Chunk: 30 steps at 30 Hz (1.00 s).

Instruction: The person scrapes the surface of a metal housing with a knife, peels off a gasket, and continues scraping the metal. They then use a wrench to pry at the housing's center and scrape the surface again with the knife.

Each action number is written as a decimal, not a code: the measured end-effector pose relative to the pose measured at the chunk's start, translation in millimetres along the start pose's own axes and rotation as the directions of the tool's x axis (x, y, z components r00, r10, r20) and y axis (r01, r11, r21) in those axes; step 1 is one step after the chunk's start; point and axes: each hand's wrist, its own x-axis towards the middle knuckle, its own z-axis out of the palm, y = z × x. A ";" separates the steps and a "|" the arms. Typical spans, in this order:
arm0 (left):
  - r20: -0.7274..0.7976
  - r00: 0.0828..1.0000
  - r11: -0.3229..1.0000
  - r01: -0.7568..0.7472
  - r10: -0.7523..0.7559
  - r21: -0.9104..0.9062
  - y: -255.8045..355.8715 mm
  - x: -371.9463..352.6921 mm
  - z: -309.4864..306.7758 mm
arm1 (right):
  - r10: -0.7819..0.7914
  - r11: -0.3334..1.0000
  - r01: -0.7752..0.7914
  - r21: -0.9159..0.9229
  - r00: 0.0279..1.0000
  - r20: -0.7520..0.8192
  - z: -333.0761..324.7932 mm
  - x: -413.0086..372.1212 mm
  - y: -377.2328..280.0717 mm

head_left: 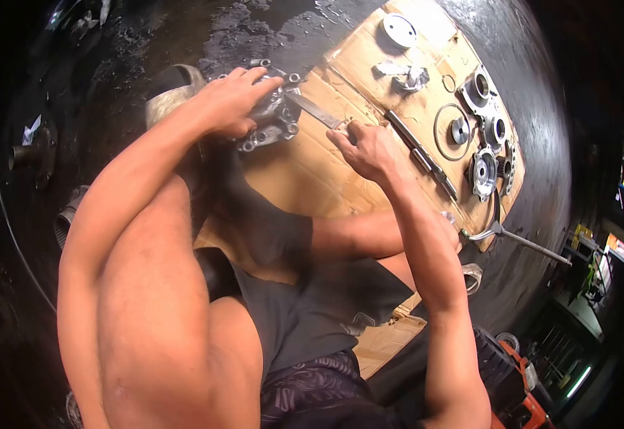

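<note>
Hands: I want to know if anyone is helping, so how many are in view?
2. The left hand grips the metal casing; the right hand holds a flat blade against it. No other hand shows.

Dark wet floor (541, 100), cardboard sheet (290, 182).

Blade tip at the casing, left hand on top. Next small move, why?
Likely a short stroke of the flat blade along the casing edge: its tip meets the casing, the right hand grips its near end, the left hand pins the casing.
</note>
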 end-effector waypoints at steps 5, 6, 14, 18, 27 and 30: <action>-0.021 0.999 0.994 -0.022 0.024 0.109 5.1 -2.7 1.5 | 0.009 0.993 -0.005 0.122 1.000 -0.028 19.6 -5.9 3.1; 0.017 1.000 0.994 -0.008 0.006 0.105 6.3 -0.9 -1.7 | 0.025 0.991 -0.018 0.133 0.999 -0.047 22.5 -6.8 0.0; 0.010 0.993 0.993 0.118 -0.118 0.004 6.2 -2.9 -14.2 | 0.007 0.990 0.011 0.143 0.993 -0.122 14.3 7.8 -12.3; -0.002 0.981 0.980 0.191 -0.192 -0.045 4.7 3.6 -16.5 | 0.034 0.989 -0.016 0.148 0.992 -0.119 10.6 16.6 -21.4; -0.143 0.985 0.995 0.087 -0.093 -0.045 -16.5 -0.7 8.9 | 0.035 0.980 -0.019 0.198 0.996 -0.077 30.6 -9.8 -9.4; -0.185 0.975 0.989 0.101 -0.120 -0.112 -16.1 -5.9 11.5 | 0.027 0.966 0.028 0.257 0.978 -0.208 36.7 -25.3 -8.6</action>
